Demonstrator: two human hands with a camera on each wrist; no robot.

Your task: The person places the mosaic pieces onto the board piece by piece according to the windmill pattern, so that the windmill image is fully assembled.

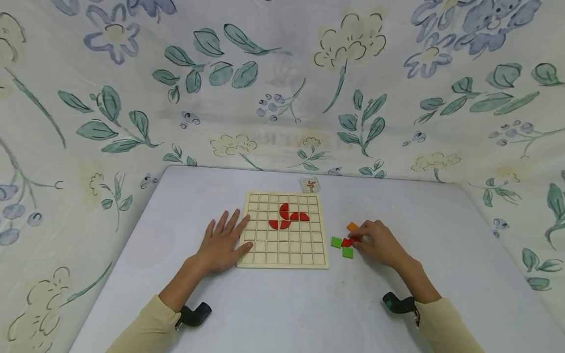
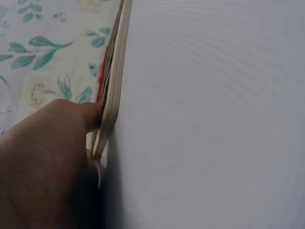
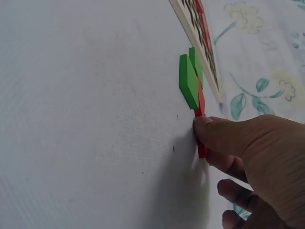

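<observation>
The left hand (image 1: 222,245) lies flat with its fingers spread, the index finger and thumb touching the left edge of a pale, wood-like square board (image 1: 262,246) ruled into a grid of shallow cells. Around the board's upper middle, smooth red quarter-rounds (image 1: 284,208) form a pinwheel-like figure (curved sides beside straight ones). To the board's right, the right hand (image 1: 380,244) pinches a small, flat red piece (image 3: 201,151) between thumb and finger. Near it lie two thick green squares (image 1: 347,252) with crisp edges, another red piece (image 1: 346,242) and an orange piece (image 1: 352,226), partly covered. A small gridded card (image 1: 310,185) lies beyond the board on the matte white tabletop (image 1: 287,314); creased, leaf-printed cloth (image 1: 282,137) hangs behind.
</observation>
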